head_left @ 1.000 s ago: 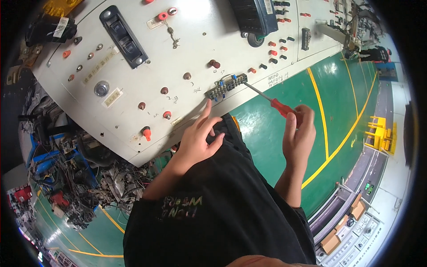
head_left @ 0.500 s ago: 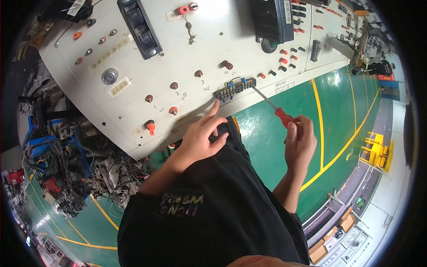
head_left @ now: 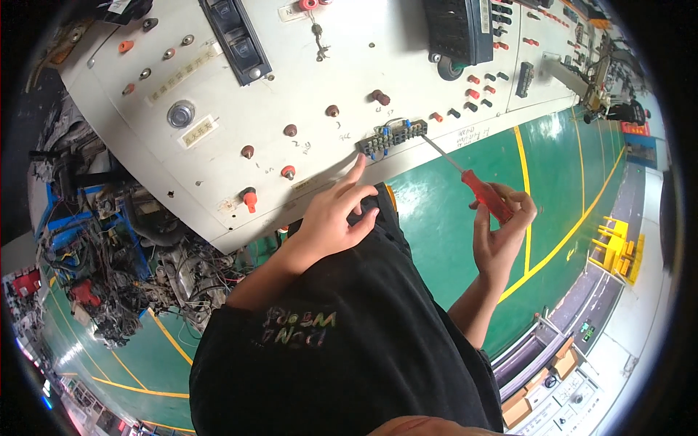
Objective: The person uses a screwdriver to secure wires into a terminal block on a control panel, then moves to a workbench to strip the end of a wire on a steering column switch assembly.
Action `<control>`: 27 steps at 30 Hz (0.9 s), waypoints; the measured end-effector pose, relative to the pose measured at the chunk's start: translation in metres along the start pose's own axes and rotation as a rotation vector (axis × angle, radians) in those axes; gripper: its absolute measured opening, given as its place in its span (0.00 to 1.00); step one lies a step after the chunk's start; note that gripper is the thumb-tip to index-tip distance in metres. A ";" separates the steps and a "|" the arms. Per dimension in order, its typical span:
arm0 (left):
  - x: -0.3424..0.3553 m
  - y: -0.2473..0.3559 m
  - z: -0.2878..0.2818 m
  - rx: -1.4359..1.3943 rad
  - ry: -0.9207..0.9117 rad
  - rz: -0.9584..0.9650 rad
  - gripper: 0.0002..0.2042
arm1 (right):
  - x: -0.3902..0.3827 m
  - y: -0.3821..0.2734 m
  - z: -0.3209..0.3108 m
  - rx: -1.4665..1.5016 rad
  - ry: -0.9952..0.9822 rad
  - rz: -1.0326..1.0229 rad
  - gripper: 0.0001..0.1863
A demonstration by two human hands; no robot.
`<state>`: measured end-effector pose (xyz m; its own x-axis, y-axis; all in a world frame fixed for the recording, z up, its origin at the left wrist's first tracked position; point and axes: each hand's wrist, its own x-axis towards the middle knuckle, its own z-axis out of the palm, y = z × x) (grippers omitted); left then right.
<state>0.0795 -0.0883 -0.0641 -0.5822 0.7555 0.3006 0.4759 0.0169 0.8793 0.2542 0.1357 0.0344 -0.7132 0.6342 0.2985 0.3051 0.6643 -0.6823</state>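
Note:
A black terminal block [head_left: 392, 139] with blue-sleeved wire ends is fixed along the lower edge of the white panel [head_left: 218, 171]. My left hand [head_left: 327, 225] holds nothing. Its index finger reaches out to the block's left end, while the other fingers are loosely bent and apart. In my right hand [head_left: 502, 243] is a screwdriver [head_left: 486, 195] with a red handle, gripped near its back end between thumb and fingers. The metal shaft slants up to the left, its tip at the block's right end. Whether the tip sits in a screw is too small to tell.
Red, black and brown sockets stud the panel, along with a round metal button [head_left: 181, 114] and a black switch unit [head_left: 236, 43]. An engine with tangled wiring [head_left: 145, 269] stands at left. Green floor with yellow lines lies to the right, a yellow rack [head_left: 616, 251] beyond.
My right hand has shifted slightly right and back along the screwdriver, so more of the red handle shows. The panel sits a little further right and up in view. My left hand keeps its pose.

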 end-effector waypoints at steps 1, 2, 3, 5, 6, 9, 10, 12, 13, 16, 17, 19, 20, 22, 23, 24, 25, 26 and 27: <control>0.000 0.000 0.000 0.000 0.002 -0.002 0.13 | -0.002 0.006 -0.004 -0.063 -0.098 0.125 0.30; 0.000 0.000 -0.001 -0.003 -0.001 -0.007 0.13 | -0.003 0.009 -0.006 -0.062 -0.101 0.124 0.30; 0.001 0.000 -0.002 -0.006 -0.003 -0.013 0.12 | -0.002 0.011 -0.007 -0.076 -0.140 0.301 0.31; 0.002 0.001 -0.002 0.000 -0.017 -0.017 0.12 | -0.001 0.003 -0.003 -0.086 -0.177 0.483 0.31; 0.002 0.002 -0.002 0.005 -0.030 -0.020 0.12 | 0.001 -0.005 0.003 0.026 -0.006 0.175 0.28; 0.002 0.002 -0.002 0.012 -0.031 -0.017 0.11 | 0.008 -0.013 0.011 0.135 0.217 -0.189 0.19; 0.001 0.002 -0.004 0.010 -0.022 -0.023 0.11 | 0.007 -0.006 0.000 -0.009 0.044 -0.054 0.20; 0.000 0.001 -0.004 0.004 -0.020 -0.028 0.11 | 0.001 0.000 -0.009 -0.176 -0.134 0.280 0.20; 0.001 0.001 -0.003 0.002 -0.023 -0.026 0.11 | 0.001 -0.001 -0.007 -0.177 -0.132 0.282 0.20; 0.001 0.001 -0.003 -0.005 -0.032 -0.029 0.11 | 0.002 -0.003 0.001 0.193 0.069 0.124 0.20; 0.001 0.002 -0.003 -0.011 -0.030 -0.030 0.11 | 0.002 0.002 0.000 0.067 0.048 0.027 0.20; 0.001 0.002 -0.004 -0.017 -0.027 -0.032 0.11 | 0.004 0.000 -0.002 -0.059 0.027 -0.072 0.21; 0.001 0.001 -0.004 -0.007 -0.017 -0.024 0.11 | 0.006 -0.007 -0.006 -0.134 -0.057 0.261 0.21; 0.001 0.000 -0.004 0.001 -0.011 -0.017 0.11 | 0.006 -0.016 -0.003 -0.210 -0.139 0.598 0.22; 0.002 -0.001 -0.003 -0.006 -0.013 -0.018 0.11 | 0.005 -0.021 0.003 0.003 -0.010 0.343 0.19; 0.002 -0.002 -0.002 -0.014 -0.016 -0.019 0.11 | 0.005 -0.023 0.007 0.210 0.118 0.084 0.17; 0.002 -0.002 -0.002 -0.014 -0.016 -0.020 0.11 | 0.006 -0.019 0.006 0.210 0.118 0.085 0.17; 0.002 -0.001 -0.003 -0.005 -0.023 -0.023 0.10 | 0.007 -0.012 0.004 0.058 0.072 0.031 0.17; 0.001 -0.001 -0.003 0.002 -0.029 -0.026 0.10 | 0.007 -0.009 0.002 -0.095 0.027 -0.023 0.17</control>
<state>0.0762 -0.0893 -0.0636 -0.5750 0.7735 0.2666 0.4620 0.0380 0.8860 0.2449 0.1331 0.0412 -0.7042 0.6276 0.3320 0.3482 0.7127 -0.6089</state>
